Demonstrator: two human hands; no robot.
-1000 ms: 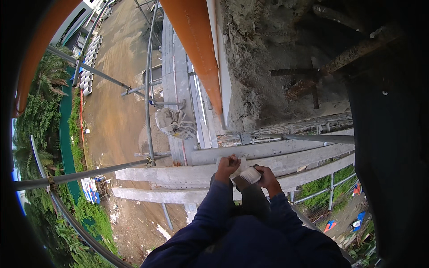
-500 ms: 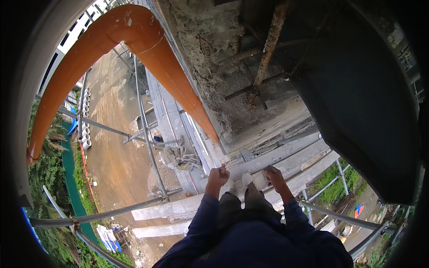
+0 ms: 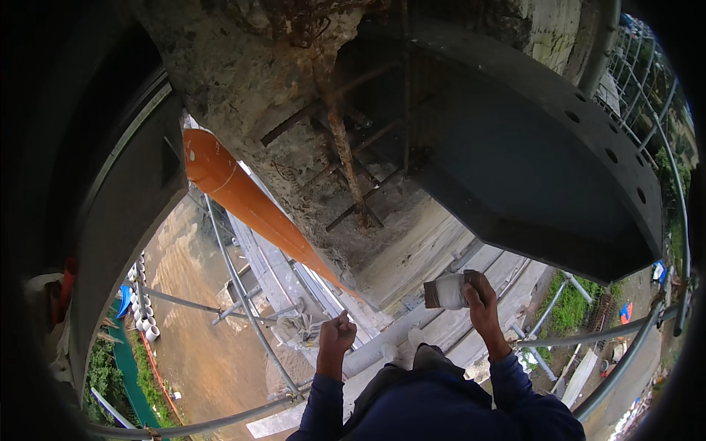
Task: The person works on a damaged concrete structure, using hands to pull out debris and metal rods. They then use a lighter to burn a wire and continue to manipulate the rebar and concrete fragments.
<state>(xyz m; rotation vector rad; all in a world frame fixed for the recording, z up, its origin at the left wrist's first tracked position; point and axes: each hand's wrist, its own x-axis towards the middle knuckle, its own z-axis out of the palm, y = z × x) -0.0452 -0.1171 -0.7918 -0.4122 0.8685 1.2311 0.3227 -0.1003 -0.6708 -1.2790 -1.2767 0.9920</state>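
In the head view, the right hand [image 3: 482,307] grips a brown, block-shaped piece wrapped around its middle in white material [image 3: 447,292], its fingers and thumb clamped on the right end. The piece is held up off the boards, and its bare brown left end points left, toward the concrete. The left hand [image 3: 336,339] is raised apart from it, on the left, with its fingers curled in; I cannot tell whether they are fully pressed together or pinch something thin. Below are long grey planks [image 3: 460,331]. Farther off, a tapering orange plastic pipe [image 3: 257,213] slants on the left, beside rough grey concrete with a rusty brown reinforcing bar [image 3: 340,151]. A dark grey steel beam [image 3: 544,184] stands far right.
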